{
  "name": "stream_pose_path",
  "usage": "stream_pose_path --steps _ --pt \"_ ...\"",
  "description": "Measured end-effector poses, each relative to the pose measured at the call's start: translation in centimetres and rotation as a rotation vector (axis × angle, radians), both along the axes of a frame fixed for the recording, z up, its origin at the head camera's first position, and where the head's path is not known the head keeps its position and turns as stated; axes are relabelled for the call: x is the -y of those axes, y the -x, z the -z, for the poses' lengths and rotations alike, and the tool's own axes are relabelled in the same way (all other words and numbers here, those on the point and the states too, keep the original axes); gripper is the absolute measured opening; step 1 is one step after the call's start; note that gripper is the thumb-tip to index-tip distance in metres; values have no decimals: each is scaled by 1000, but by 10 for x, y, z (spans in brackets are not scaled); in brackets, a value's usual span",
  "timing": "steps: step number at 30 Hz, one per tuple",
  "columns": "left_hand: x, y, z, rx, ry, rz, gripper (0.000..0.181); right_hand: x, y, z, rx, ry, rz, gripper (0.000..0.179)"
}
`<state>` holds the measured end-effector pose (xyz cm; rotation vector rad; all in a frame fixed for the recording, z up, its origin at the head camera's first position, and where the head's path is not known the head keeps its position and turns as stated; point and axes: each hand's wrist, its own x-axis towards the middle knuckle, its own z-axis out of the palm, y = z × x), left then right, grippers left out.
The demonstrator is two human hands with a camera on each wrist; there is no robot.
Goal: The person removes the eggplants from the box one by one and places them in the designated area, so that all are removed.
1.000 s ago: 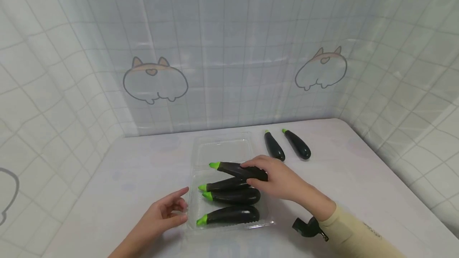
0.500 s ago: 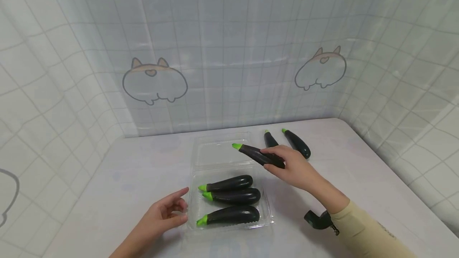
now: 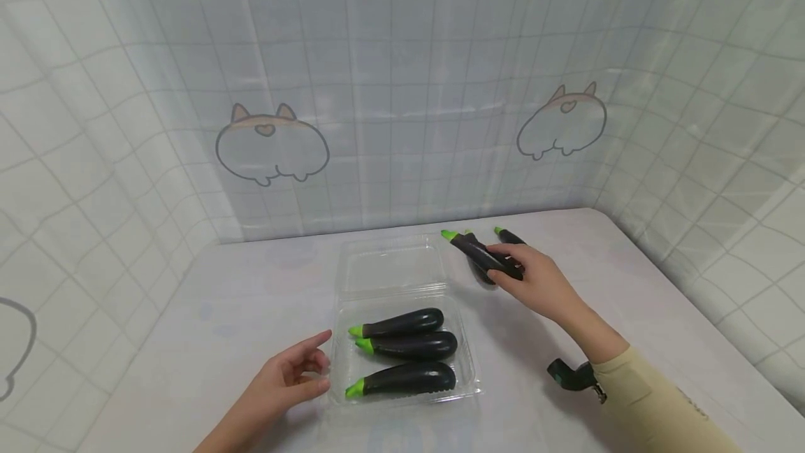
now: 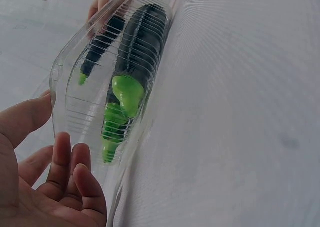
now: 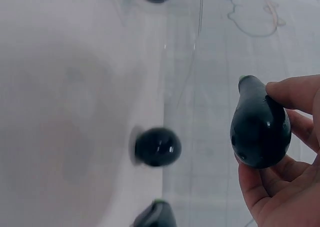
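Observation:
My right hand [image 3: 534, 278] pinches an eggplant [image 3: 481, 255] by its thick end, its green stem pointing to the back left. In the right wrist view this held eggplant [image 5: 260, 129] is above the table. Below it in the head view lies a second eggplant [image 3: 481, 275], partly covered. Three eggplants [image 3: 409, 377] lie side by side in a clear plastic clamshell box [image 3: 468, 362], stems to the left. My left hand [image 3: 292, 372] is at the box's left wall, fingers loosely bent, with fingertips [image 4: 61, 142] right at the plastic in the left wrist view.
Another eggplant [image 3: 509, 236] lies at the back right, partly hidden by my right hand. The box lid [image 3: 393, 264] is folded back flat behind the base. A dark strap-like device [image 3: 572, 374] sits at the right sleeve. A tiled-pattern curtain [image 3: 402, 89] surrounds the white table [image 3: 251, 327].
My right hand has carried an eggplant from over the box to the back right, over the loose ones. Three eggplants stay in the box; my left hand has barely moved.

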<state>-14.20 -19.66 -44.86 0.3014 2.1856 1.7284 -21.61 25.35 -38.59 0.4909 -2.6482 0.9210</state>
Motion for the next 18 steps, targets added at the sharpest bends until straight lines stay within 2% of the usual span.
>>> stream_pose_path --steps 18 --pt "0 -1 0 10 -15 0 70 -48 13 4 -7 -4 119 49"
